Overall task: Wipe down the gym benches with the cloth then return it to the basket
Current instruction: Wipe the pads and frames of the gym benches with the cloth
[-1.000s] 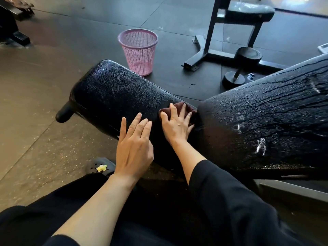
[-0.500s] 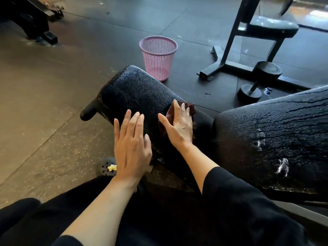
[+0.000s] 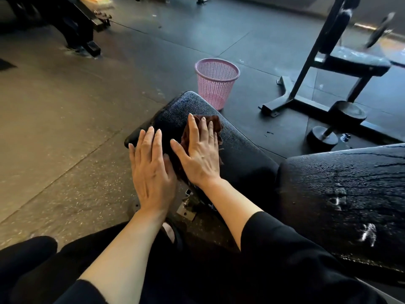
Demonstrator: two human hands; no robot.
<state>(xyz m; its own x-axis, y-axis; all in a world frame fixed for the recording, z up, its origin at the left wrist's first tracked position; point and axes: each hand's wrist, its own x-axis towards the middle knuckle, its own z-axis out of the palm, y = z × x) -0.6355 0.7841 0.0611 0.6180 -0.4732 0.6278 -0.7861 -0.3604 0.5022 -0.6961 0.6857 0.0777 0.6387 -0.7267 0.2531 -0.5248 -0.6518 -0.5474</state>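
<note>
A black padded bench seat (image 3: 238,148) stretches away from me, and its wet, cracked back pad (image 3: 341,194) lies at the right. My right hand (image 3: 198,152) presses a dark brown cloth (image 3: 210,123) flat on the seat with straight fingers. Most of the cloth is hidden under the palm. My left hand (image 3: 151,170) rests flat on the seat's near left edge, right beside the right hand. A pink mesh basket (image 3: 215,82) stands upright on the floor just beyond the seat's far end.
A second bench on a black steel frame (image 3: 352,64) stands at the back right, with a dumbbell (image 3: 335,123) on the floor by its base. More dark equipment (image 3: 74,25) sits at the far left. Rubber floor mats surround the bench.
My right hand has slid the cloth along the seat away from the gap by the back pad, toward the seat's far end. My left hand stayed flat beside it. The view shifted.
</note>
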